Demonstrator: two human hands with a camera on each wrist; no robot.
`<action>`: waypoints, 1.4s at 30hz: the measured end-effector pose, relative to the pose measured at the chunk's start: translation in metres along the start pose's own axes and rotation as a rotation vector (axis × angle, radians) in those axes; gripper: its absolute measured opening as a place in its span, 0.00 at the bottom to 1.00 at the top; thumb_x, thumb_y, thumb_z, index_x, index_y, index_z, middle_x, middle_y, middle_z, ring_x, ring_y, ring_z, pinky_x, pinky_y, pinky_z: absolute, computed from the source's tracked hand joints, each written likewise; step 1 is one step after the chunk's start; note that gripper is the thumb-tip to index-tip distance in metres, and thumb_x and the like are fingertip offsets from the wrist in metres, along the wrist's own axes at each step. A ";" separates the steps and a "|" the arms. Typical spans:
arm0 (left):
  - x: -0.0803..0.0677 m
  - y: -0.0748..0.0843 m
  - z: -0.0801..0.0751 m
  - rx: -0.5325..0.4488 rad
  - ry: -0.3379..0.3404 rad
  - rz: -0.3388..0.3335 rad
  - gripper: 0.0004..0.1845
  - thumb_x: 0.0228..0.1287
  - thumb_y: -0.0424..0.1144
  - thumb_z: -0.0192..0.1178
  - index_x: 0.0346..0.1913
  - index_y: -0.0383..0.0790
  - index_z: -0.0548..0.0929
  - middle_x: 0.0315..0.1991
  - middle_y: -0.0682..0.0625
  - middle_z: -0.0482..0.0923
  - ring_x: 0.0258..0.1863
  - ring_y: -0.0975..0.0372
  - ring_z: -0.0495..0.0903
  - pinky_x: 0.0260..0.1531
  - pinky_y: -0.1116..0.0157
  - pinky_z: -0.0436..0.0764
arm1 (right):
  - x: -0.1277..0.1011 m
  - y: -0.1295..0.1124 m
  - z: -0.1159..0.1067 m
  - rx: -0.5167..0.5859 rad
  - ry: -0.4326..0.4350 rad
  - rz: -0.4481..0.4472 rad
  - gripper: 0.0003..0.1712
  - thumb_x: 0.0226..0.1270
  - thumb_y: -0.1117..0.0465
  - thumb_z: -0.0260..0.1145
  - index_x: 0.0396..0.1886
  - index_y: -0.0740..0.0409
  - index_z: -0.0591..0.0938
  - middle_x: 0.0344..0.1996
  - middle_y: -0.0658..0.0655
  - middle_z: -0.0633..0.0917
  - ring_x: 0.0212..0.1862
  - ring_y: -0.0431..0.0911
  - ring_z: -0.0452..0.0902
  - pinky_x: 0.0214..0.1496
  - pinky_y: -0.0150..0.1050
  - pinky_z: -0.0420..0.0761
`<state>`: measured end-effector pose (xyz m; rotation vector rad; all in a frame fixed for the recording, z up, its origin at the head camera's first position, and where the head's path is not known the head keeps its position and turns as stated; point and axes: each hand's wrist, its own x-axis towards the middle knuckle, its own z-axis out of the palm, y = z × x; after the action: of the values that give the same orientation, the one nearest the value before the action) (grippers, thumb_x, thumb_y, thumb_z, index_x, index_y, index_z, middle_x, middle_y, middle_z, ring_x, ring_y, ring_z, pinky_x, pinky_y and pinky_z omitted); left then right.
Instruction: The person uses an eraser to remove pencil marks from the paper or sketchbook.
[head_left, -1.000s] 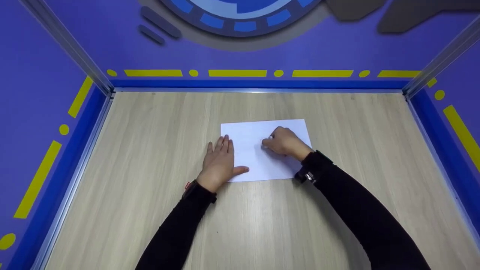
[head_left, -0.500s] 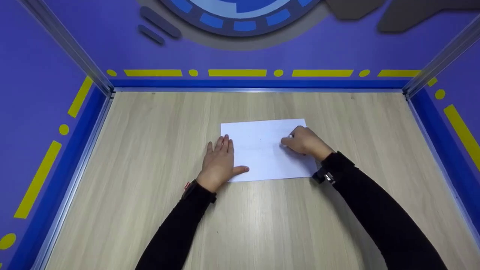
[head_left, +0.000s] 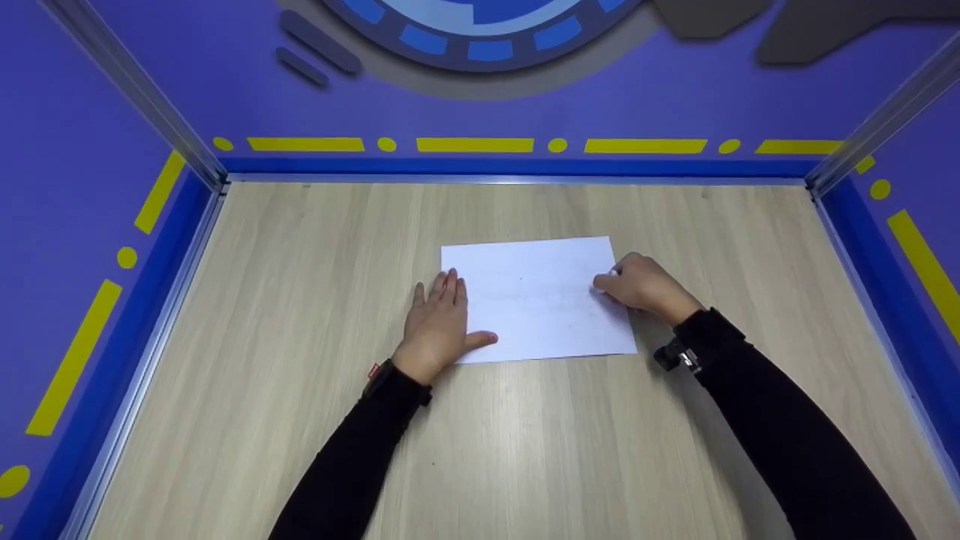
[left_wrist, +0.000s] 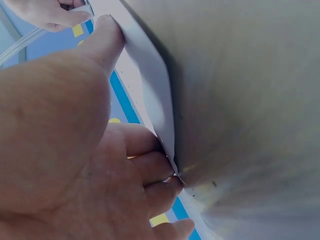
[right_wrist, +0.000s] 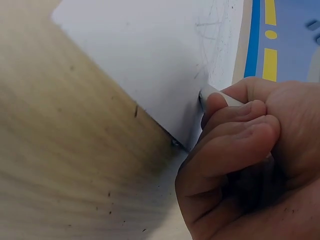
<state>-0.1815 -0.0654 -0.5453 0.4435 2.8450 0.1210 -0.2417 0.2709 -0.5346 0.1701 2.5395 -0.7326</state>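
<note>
1. The white sheet of paper (head_left: pixel 540 307) lies flat just above the lower centre of the head view, its lower edge sloping slightly up towards the right. It has faint grey smudges and a small dark speck near its middle; the right wrist view shows thin grey lines on it at upper right.
2. A small white block (right_wrist: pixel 210 89) is at the right edge of the paper in the head view, mostly hidden in a grip; the right wrist view shows its end, dark along one side, right of centre.
3. The right hand (head_left: pixel 649 286), right of centre in the head view, pinches this block, its fingers curled in.
4. The left hand (head_left: pixel 436 324), left of centre, rests palm down across the paper's left edge, partly on the paper and partly on the worktop (head_left: pixel 300 337). Its fingers are straight, the little finger somewhat apart, and the thumb is spread out to the right over the paper.
5. Black sleeves (head_left: pixel 337 472) run from both wrists to the bottom of the frame.
6. The pale wood-grain worktop fills the middle and bottom of the head view.
7. A purple-blue back wall (head_left: pixel 637 105) with yellow dashes (head_left: pixel 475 145) crosses the top, below a round blue-grey graphic (head_left: pixel 491 54).
</note>
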 end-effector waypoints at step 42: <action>0.000 -0.001 -0.004 -0.046 -0.007 0.029 0.63 0.55 0.76 0.57 0.77 0.29 0.53 0.80 0.35 0.47 0.81 0.47 0.46 0.77 0.42 0.48 | -0.003 -0.013 0.004 0.079 0.045 -0.013 0.23 0.67 0.43 0.56 0.17 0.52 0.73 0.13 0.46 0.67 0.16 0.41 0.62 0.16 0.36 0.65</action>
<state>-0.1827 -0.0666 -0.5419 0.4741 2.8232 0.1893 -0.2400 0.2581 -0.5301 0.1985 2.5581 -0.8441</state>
